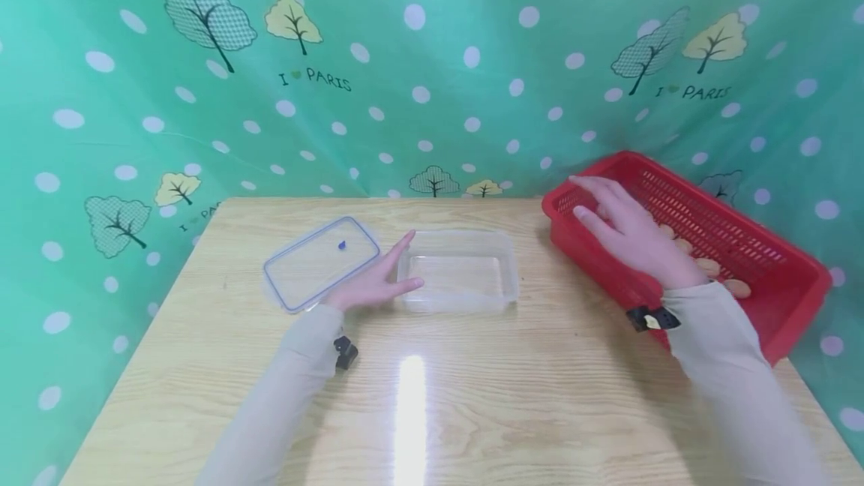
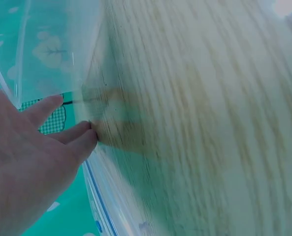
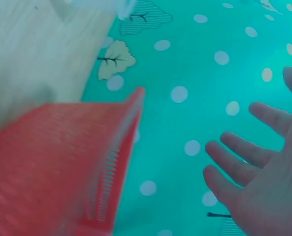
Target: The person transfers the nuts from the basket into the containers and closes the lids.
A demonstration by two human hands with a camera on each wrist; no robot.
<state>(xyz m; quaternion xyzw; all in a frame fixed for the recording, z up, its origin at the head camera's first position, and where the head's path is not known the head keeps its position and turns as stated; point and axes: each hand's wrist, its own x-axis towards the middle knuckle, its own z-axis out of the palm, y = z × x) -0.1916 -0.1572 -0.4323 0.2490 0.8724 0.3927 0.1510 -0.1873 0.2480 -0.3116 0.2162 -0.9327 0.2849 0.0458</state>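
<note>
A clear plastic food container (image 1: pixel 459 276) stands without its lid in the middle of the table. My left hand (image 1: pixel 374 283) is at its left end, thumb and fingers spread near the wall; the left wrist view shows the fingertips (image 2: pixel 89 135) low by the tabletop. Left of that hand lies the clear lid (image 1: pixel 320 265) with a blue seal. My right hand (image 1: pixel 631 231), fingers extended and nothing in them, hovers over the red plastic basket (image 1: pixel 786 313). Several round, flat tan pieces (image 1: pixel 707 267) lie inside the basket, some hidden by the hand.
The light wood table (image 1: pixel 513 403) carries a bright strip of reflected light near its front. Behind it hangs a green dotted curtain (image 1: pixel 418 118) printed with trees, close to the table's back edge. The basket stands slanted across the table's right side.
</note>
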